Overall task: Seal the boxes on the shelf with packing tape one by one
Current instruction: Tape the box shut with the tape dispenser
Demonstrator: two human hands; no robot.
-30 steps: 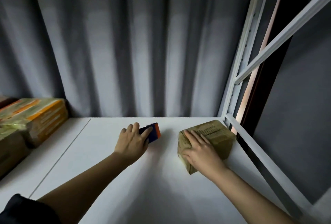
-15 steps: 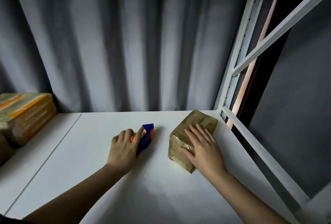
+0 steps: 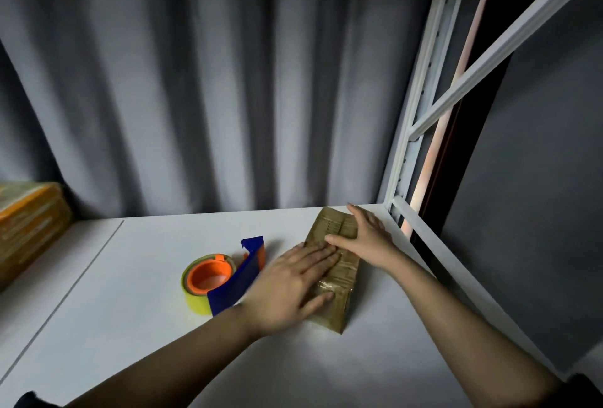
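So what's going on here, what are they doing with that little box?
A person is sealing a small cardboard box on a white shelf. Both hands lie flat on top of it, the left hand nearer, the right hand at the far end, apparently pressing down the shiny tape. The tape dispenser, blue with an orange core, lies on the shelf just left of the box, nobody holding it. More boxes sit at the far left.

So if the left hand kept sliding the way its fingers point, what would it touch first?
The left hand lies flat on the taped box, its fingers aimed up and right. Straight ahead it would most likely meet the right hand, whose thumb already sits near those fingertips.
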